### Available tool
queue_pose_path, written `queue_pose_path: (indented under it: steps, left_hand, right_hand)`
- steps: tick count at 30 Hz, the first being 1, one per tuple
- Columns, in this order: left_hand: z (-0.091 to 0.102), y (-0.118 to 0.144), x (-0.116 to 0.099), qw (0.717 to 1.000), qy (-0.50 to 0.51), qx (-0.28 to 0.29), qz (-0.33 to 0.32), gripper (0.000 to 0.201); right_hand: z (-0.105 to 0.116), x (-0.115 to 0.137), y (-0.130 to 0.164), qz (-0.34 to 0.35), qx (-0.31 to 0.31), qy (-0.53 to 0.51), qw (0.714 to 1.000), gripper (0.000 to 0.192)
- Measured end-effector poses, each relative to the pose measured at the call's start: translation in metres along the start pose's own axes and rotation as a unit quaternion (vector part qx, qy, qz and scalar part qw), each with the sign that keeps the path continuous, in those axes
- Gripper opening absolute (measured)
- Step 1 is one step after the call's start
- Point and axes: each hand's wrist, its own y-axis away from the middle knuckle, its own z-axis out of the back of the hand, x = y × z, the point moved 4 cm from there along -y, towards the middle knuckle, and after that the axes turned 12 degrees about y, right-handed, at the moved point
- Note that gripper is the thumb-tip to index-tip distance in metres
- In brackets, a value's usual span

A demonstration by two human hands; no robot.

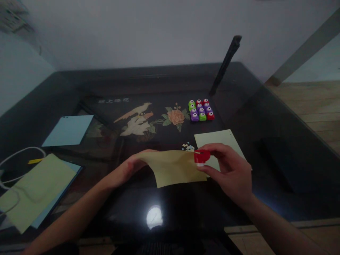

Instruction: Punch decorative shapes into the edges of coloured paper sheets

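Yellow paper (174, 168) pinched by left hand (127, 170); right hand (231, 171) grips red punch (201, 157).

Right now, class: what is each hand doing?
Left hand: closed on the yellow paper sheet, holding its left edge.
Right hand: closed on a small red paper punch at the sheet's right edge.

Left fingertips (145, 159) hidden behind yellow paper (174, 168) — grip unclear.

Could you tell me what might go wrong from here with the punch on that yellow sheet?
The yellow sheet sags between the left hand and the red punch in the right hand, so it could crease or slip. Punched bits could scatter on the dark table.
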Motion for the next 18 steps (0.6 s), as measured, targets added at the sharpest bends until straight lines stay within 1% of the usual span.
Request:
queue_pose_path:
  steps: [2,3,5,7,9,12,14,18]
  left_hand:
    - [-0.001,0.000,0.001,0.999,0.040,0.003,0.007,0.072]
    - [-0.001,-0.001,0.002,0.998,0.055,-0.012,0.024,0.062]
    - [0.001,-0.004,0.006,0.994,0.031,-0.076,0.072,0.040]
    - [0.002,-0.004,0.011,0.984,0.033,-0.120,0.126,0.031]
    - [0.001,-0.003,0.017,0.975,0.073,-0.137,0.161,0.031]
    - [0.002,-0.002,0.023,0.963,0.135,-0.148,0.182,0.036]
    - [0.002,-0.002,0.025,0.957,0.159,-0.153,0.189,0.038]
    - [0.003,-0.003,0.025,0.949,0.187,-0.157,0.202,0.038]
  right_hand:
    - [-0.003,-0.007,-0.003,-0.039,-0.007,-0.018,0.999,0.035]
    - [-0.004,-0.010,-0.004,-0.056,-0.005,-0.026,0.998,0.035]
    - [-0.007,-0.014,-0.007,-0.086,0.009,-0.040,0.995,0.036]
    - [-0.010,-0.017,-0.009,-0.110,0.030,-0.048,0.992,0.038]
    - [-0.011,-0.020,-0.011,-0.126,0.047,-0.048,0.990,0.035]
    - [-0.011,-0.028,-0.013,-0.145,0.057,-0.047,0.987,0.024]
    - [-0.009,-0.035,-0.015,-0.156,0.043,-0.060,0.985,0.022]
    - [0.002,-0.048,-0.021,-0.190,-0.014,-0.113,0.975,0.026]
